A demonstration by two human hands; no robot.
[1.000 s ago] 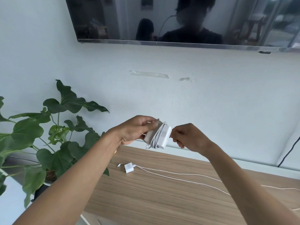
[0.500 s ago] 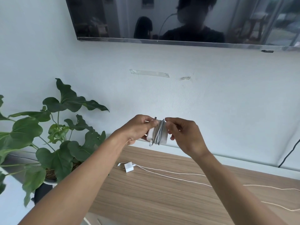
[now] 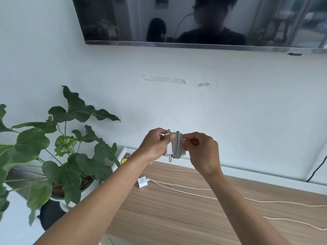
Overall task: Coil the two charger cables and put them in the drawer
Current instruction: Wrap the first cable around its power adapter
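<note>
A white charger brick with its grey cable wound round it [image 3: 175,145] is held up in front of the wall, above the wooden top. My left hand [image 3: 155,145] grips the brick from the left, thumb on its face. My right hand [image 3: 201,151] pinches the wound cable at the brick's right side. A second small white charger [image 3: 143,181] lies on the wooden cabinet top [image 3: 177,218], and its white cable [image 3: 198,192] trails uncoiled to the right, off the frame edge. No drawer is in view.
A leafy potted plant [image 3: 58,156] stands at the left, close to my left forearm. A dark TV [image 3: 194,22] hangs on the wall above. A black cable [image 3: 316,169] hangs at the right wall corner.
My right hand has come back to the brick's right side and now pinches the wound cable. The brick has turned so that the coils face me.
</note>
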